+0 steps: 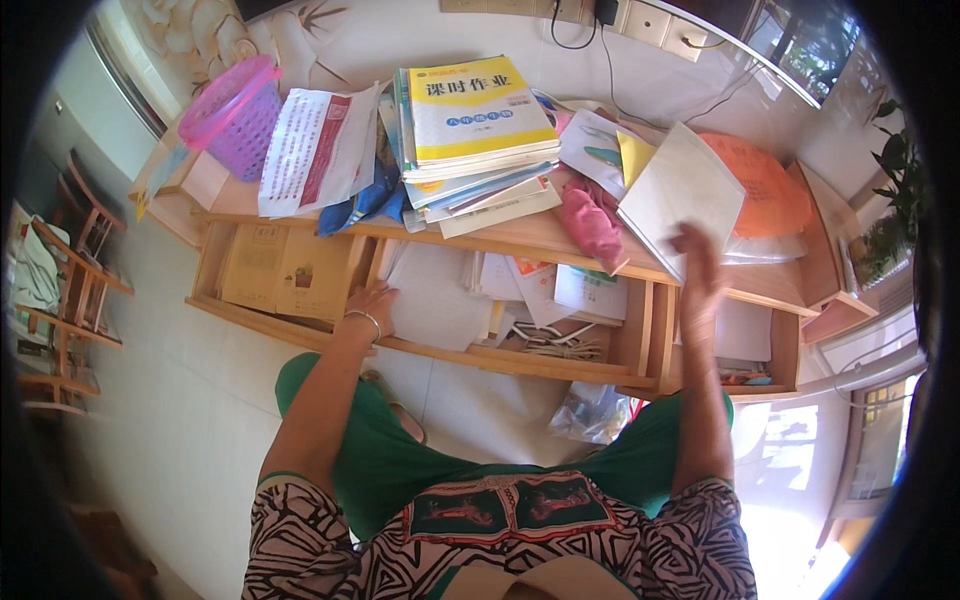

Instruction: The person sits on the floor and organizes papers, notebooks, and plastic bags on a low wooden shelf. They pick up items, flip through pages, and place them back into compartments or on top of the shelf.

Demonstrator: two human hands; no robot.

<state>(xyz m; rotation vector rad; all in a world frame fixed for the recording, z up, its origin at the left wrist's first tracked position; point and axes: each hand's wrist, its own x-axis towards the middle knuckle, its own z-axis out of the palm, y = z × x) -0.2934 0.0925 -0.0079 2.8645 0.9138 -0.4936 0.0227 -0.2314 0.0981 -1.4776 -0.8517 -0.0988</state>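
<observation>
My left hand [371,306], with a bracelet at the wrist, rests at the left side of the open middle drawer [630,330]. Its fingertips touch the white papers [442,289] lying inside. My right hand [699,266] is blurred by motion over the lower edge of a pale pad or book [682,187] on the wooden cabinet top. Whether it grips the pad cannot be made out. Beside the pad lie a pink cloth [591,217] and an orange bag [757,187]. A stack of workbooks [480,112] with a yellow and white cover stands left of these.
A pink-purple plastic basket [236,124] and a printed sheet [319,150] occupy the cabinet's left end. The left drawer holds tan booklets [289,270]; the right drawer [784,352] is also pulled out. A cord bundle [566,345] lies in the middle drawer. A clear plastic bag [592,412] is below.
</observation>
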